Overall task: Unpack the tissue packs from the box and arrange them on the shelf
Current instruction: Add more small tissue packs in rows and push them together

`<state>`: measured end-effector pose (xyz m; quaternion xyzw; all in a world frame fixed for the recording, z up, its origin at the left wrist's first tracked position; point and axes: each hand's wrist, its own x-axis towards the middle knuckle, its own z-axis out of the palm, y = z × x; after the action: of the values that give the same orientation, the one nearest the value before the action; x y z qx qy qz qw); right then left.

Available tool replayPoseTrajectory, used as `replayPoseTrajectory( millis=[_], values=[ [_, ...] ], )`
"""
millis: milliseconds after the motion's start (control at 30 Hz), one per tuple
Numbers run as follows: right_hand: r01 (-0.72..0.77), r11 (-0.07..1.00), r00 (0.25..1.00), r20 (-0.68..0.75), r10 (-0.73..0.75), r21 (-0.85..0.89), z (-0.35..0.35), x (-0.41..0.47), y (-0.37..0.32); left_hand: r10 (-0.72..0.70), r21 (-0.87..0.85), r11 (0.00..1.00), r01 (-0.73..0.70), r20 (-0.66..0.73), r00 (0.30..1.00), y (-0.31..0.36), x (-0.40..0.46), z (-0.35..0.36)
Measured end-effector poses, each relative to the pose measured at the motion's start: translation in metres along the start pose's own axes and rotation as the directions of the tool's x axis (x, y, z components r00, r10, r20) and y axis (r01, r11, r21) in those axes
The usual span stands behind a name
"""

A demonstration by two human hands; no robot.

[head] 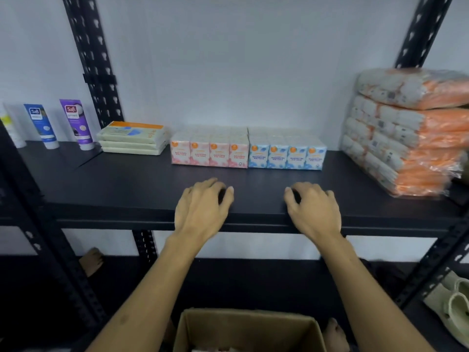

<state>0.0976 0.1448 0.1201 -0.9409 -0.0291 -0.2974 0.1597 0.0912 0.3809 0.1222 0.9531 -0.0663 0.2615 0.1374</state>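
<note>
While both arms reached forward over the front edge of the black shelf, the left hand and the right hand hovered or rested there palm down, fingers loosely curled and spread, holding nothing; whether they touched the board could not be told. At twelve o'clock from the hands, well back on the shelf, stood a row of pink tissue packs with a row of blue tissue packs touching it on the three o'clock side. At ten o'clock lay a flat stack of pale green packs, and beyond it, past the black upright, stood a blue tube and a purple tube. At two o'clock a tall pile of orange-and-white wrapped bundles leaned against the side. At six o'clock, below the arms, sat an open cardboard box; its contents were barely visible. Pale sandals lay at four o'clock on a lower level.
</note>
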Motion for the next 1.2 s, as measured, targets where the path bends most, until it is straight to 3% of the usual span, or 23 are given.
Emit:
replayPoseTrajectory(
  millis=[100, 267, 333, 400, 467, 533, 633, 700, 833, 867, 967, 1067, 1200],
  values=[
    [0.02, 1.0, 0.993, -0.112, -0.021, -0.012, 0.015, -0.045, -0.001, 0.079, 0.081, 0.994, -0.074, -0.063, 0.995, 0.002, -0.034, 0.013],
    [0.021, 0.989, 0.998, -0.065, -0.011, 0.149, 0.021, -0.119, -0.006, 0.06, -0.214, 0.973, -0.085, -0.118, 0.991, 0.013, -0.099, 0.029],
    [-0.082, 0.975, 0.996, 0.042, 0.075, 0.206, 0.035, -0.159, -0.001, 0.036, -0.37, 0.928, -0.044, -0.03, 0.999, 0.02, -0.138, 0.042],
    [-0.232, 0.95, 0.951, 0.252, 0.177, 0.208, 0.061, -0.206, 0.009, -0.002, -0.345, 0.936, 0.065, 0.18, 0.984, 0.017, -0.186, 0.071],
    [-0.334, 0.929, 0.87, 0.431, 0.238, 0.161, 0.087, -0.255, 0.023, -0.018, -0.276, 0.952, 0.131, 0.376, 0.926, 0.005, -0.233, 0.112],
    [-0.446, 0.888, 0.749, 0.588, 0.303, 0.11, 0.108, -0.297, 0.037, -0.023, -0.249, 0.948, 0.199, 0.568, 0.823, -0.009, -0.271, 0.146],
    [-0.535, 0.845, 0.491, 0.807, 0.327, -0.016, 0.135, -0.336, 0.052, -0.101, -0.124, 0.948, 0.293, 0.756, 0.647, -0.026, -0.309, 0.177],
    [-0.539, 0.837, 0.326, 0.894, 0.308, -0.092, 0.146, -0.351, 0.054, -0.182, -0.015, 0.935, 0.355, 0.839, 0.513, -0.037, -0.326, 0.182],
    [-0.41, 0.886, 0.005, 0.971, 0.24, -0.216, 0.156, -0.374, 0.054, -0.293, 0.201, 0.872, 0.446, 0.945, 0.146, -0.074, -0.363, 0.204],
    [-0.375, 0.9, -0.058, 0.974, 0.217, -0.223, 0.159, -0.376, 0.055, -0.3, 0.223, 0.857, 0.465, 0.949, 0.098, -0.078, -0.367, 0.207],
    [-0.367, 0.904, -0.084, 0.975, 0.205, -0.221, 0.165, -0.373, 0.053, -0.29, 0.21, 0.847, 0.489, 0.953, 0.093, -0.073, -0.366, 0.208],
    [-0.381, 0.899, -0.066, 0.976, 0.208, -0.217, 0.168, -0.37, 0.052, -0.286, 0.176, 0.856, 0.486, 0.945, 0.161, -0.067, -0.361, 0.213],
    [-0.388, 0.899, -0.063, 0.979, 0.195, -0.204, 0.178, -0.373, 0.053, -0.295, 0.176, 0.821, 0.543, 0.945, 0.14, -0.065, -0.361, 0.223]
  ],
)
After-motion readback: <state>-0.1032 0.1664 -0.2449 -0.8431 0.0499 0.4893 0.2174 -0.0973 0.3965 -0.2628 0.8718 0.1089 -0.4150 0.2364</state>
